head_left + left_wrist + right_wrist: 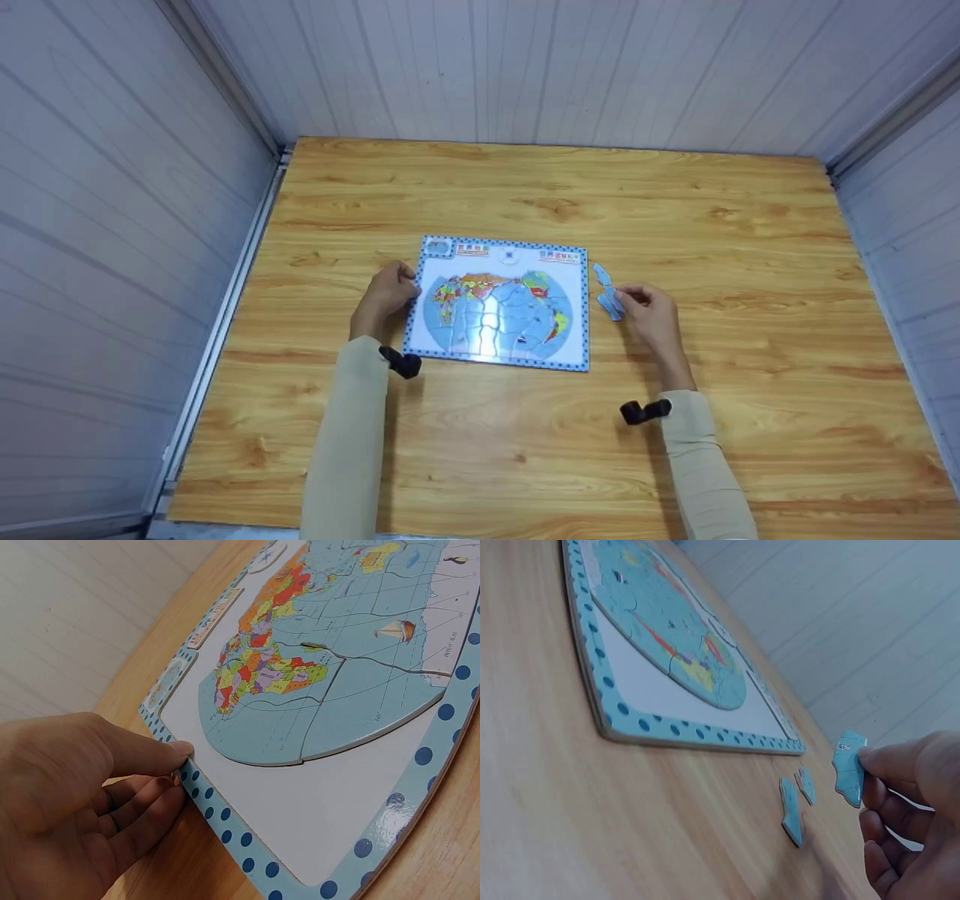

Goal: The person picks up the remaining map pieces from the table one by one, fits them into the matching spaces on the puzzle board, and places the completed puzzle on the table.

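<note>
1. The hands: the left hand [385, 295] grips the board's left side, thumb on the dotted border and the other fingers curled against the edge. The right hand [651, 313] pinches one small blue piece, thumb and forefinger closed on it, remaining fingers curled behind.

2. The wood-grained tabletop [517, 465] carries everything; both forearms come in over its near edge.

3. The puzzle board [571, 349] lies flat around the middle of the tabletop, slightly nearer the left edge than the right. Its long axis runs left to right, about parallel with the tabletop's near edge, its right end turned slightly toward that edge. The red lettering [472, 250] sits along the far side, so the map [456, 334] has its top toward the far edge.

4. The held piece [848, 772] is what I'd watch: it lies just off the board's right side, toward the tabletop's right edge, so the board is leftward of it and the right hand is far nearer. In the right wrist view its long axis stands steeply, wavy edge downward, and it looks lifted.

5. Two loose pieces, a nearer sliver [790, 811] and a farther sliver [805, 786], lie beside the board's right border. The farther one's length runs roughly between the tabletop's far and near edges.
</note>
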### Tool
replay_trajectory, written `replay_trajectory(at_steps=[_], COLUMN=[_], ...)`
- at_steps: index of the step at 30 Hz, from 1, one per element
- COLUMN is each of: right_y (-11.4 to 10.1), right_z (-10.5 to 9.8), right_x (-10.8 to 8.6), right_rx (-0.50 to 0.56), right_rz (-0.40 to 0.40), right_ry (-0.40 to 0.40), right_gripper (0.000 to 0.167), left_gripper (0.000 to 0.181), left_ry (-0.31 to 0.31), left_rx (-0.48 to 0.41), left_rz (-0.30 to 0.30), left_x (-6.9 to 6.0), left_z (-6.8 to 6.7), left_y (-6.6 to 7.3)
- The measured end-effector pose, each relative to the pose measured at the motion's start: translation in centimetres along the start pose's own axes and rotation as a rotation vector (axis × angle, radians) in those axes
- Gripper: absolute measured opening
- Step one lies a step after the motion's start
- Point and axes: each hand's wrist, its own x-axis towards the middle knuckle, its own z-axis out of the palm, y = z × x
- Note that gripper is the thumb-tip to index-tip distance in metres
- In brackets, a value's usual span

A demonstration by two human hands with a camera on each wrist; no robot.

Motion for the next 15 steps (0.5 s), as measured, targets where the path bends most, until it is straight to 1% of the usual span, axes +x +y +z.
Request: replay_trajectory(at_steps=[5, 7, 11, 13, 15], right_y=[-1.0, -1.3, -1.8, -2.0, -2.2], right_z=[0.6, 0.8, 1.2, 1.3, 1.4], right_x=[0.4, 0.5, 0.8, 0.8, 0.9], right_rx=[0.027, 0.03, 0.003, -0.011, -0.008], right_rz=[-0.008, -0.032, -0.095, -0.108, -0.105], right_ry=[-0.006, -0.006, 0.0, 0.0, -0.006], right_gripper=[0.025, 0.025, 0.026, 0.026, 0.027], left_gripper=[0.025, 0.026, 0.026, 0.026, 0.026], left_ry=[0.001, 0.003, 0.006, 0.005, 0.005], left_rx=[-0.004, -0.001, 0.007, 0.01, 0.008], left_rz=[0.01, 0.018, 0.035, 0.044, 0.041], left_x=[0.0, 0.0, 0.1, 0.1, 0.1], left_z=[0.0, 0.0, 0.0, 0.0, 0.0], left_y=[-0.1, -0.2, -0.2, -0.3, -0.3])
